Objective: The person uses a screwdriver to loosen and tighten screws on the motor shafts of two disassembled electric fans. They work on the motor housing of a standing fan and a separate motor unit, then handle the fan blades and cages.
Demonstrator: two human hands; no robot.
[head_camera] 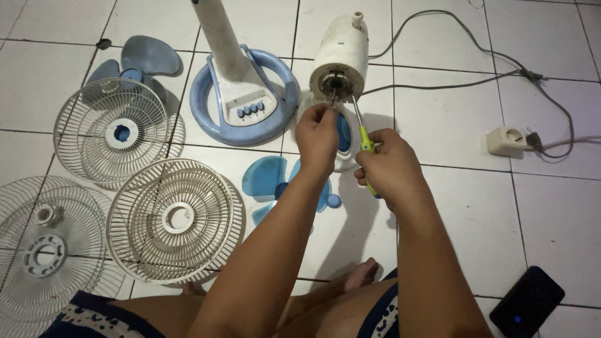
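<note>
The left hand [317,136] is raised to the front face of the white fan motor [341,57], its fingers bunched and pinched shut around the short shaft [332,95] that sticks out of the motor's round metal face; what exactly sits between the fingertips is too small to tell. The right hand [389,168] is closed in a fist around the yellow-green handle of a screwdriver [365,141], whose thin metal shank runs up and to the left, with the tip at the lower edge of the motor face, just beside the left fingers. The motor lies tilted on the white tiled floor [451,125], face toward the person, with a grey cord [463,34] trailing from behind it to a white socket block [508,139] at the right. Beneath the hands lies a blue fan blade [269,178], partly hidden by the left forearm. To the left stands a blue ring base [206,106] with a white stem and a row of blue buttons. Further left lie three white wire guards [175,219], one over a second, greyer blade [147,56]. A dark phone [527,302] lies at the lower right, well apart from the hands.
</note>
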